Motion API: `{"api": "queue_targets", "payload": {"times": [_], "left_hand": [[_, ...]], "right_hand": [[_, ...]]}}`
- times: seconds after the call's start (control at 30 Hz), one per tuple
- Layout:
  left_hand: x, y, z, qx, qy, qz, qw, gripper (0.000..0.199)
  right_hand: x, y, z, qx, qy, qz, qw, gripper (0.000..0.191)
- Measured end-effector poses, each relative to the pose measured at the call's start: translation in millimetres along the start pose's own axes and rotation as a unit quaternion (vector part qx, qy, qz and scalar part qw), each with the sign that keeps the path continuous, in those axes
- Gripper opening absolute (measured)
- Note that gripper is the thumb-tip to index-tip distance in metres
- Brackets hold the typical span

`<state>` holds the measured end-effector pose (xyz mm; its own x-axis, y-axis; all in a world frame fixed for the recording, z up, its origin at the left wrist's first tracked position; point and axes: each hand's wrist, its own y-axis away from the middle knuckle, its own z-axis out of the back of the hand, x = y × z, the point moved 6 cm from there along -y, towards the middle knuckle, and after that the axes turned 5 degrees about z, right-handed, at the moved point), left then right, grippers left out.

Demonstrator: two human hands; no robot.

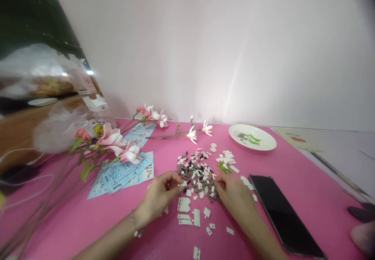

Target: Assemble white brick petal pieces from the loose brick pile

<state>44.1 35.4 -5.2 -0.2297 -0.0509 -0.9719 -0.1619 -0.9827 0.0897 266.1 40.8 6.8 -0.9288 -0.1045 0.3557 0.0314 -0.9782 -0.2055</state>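
A loose heap of small pieces lies spread on a pink counter, grey-brown and black bits jumbled at odd angles with white ones. At its near left edge, a white piece sits at the tips of the left hand's fingers. Flat white pieces, some notched, lie apart on the near side; bright green pieces bunch together just beyond the heap's far right.
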Motion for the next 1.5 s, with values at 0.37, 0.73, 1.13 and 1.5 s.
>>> {"api": "queue_targets", "payload": {"times": [0.37,0.73,1.13,1.5], "left_hand": [[23,1,-21.5,0.061,0.175,0.07,0.98,0.034],[27,7,-29.2,0.089,0.249,0.154,0.952,0.034],[26,6,-28.3,0.072,0.292,0.141,0.943,0.032],[27,5,-27.4,0.055,0.303,0.121,0.944,0.029]], "right_hand": [[10,-10,-18,-0.05,0.022,0.104,0.993,0.029],[15,-11,-25,-0.042,0.022,0.115,0.992,0.017],[12,-10,-28,-0.027,0.034,0.094,0.995,0.015],[16,-8,-27,-0.036,0.024,0.105,0.994,0.012]]}}
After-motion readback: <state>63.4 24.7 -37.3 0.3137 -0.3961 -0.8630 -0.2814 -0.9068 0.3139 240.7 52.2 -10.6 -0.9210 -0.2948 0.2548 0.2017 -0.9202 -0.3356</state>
